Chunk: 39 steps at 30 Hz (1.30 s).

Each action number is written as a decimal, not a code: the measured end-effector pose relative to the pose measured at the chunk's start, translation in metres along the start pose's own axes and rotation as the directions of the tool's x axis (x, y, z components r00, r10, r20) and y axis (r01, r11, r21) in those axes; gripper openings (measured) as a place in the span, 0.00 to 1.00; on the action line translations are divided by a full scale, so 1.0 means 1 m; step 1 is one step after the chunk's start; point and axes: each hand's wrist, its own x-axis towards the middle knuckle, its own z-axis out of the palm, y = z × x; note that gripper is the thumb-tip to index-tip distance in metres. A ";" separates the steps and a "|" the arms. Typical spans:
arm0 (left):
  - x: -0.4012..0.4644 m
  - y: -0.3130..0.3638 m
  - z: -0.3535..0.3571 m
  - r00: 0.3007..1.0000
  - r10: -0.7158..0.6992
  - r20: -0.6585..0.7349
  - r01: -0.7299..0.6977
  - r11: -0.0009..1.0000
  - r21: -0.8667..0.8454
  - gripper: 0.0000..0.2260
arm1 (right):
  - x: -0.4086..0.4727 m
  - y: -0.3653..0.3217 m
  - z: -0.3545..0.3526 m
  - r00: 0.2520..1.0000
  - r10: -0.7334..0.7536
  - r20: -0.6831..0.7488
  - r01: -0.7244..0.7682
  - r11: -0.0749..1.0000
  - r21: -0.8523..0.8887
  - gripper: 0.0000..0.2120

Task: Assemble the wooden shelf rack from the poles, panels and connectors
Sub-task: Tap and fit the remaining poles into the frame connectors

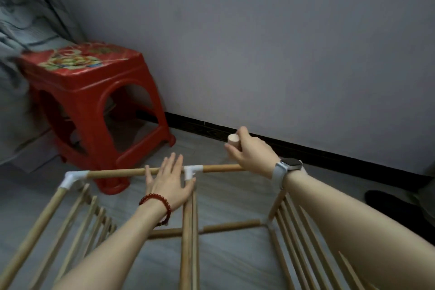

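Rack (188, 231): round wooden poles, white plastic connectors; left hand (168, 180) flat on pole, right hand (250, 152) gripping short wooden peg (233, 140).

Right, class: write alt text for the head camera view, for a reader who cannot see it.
A person's left hand presses flat on the top pole of a half-built wooden rack, while the right hand holds a short wooden peg above it. A red stool stands behind.
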 end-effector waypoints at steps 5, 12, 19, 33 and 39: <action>0.001 -0.072 -0.015 0.995 -0.102 0.021 0.100 0.993 0.070 0.25 | 0.027 -0.086 0.002 0.917 -0.120 -0.380 0.230 0.939 0.257 0.15; 0.002 -0.082 -0.008 0.999 -0.044 -0.016 0.046 0.989 0.140 0.24 | 0.038 -0.095 0.059 0.997 -0.074 -0.030 0.077 0.991 0.105 0.14; 0.001 -0.090 -0.013 0.996 0.003 0.088 -0.015 0.990 0.139 0.29 | 0.015 -0.090 0.087 0.999 0.013 0.039 -0.019 0.988 0.151 0.13; -0.204 -0.065 -0.041 0.823 0.557 0.112 -0.540 0.828 -0.150 0.23 | -0.147 -0.086 0.035 0.994 -0.084 0.073 0.048 0.915 0.400 0.13; -0.261 -0.059 -0.014 0.815 0.565 0.128 -0.576 0.814 0.078 0.16 | -0.220 -0.072 0.028 0.995 -0.022 0.098 -0.007 0.957 0.291 0.13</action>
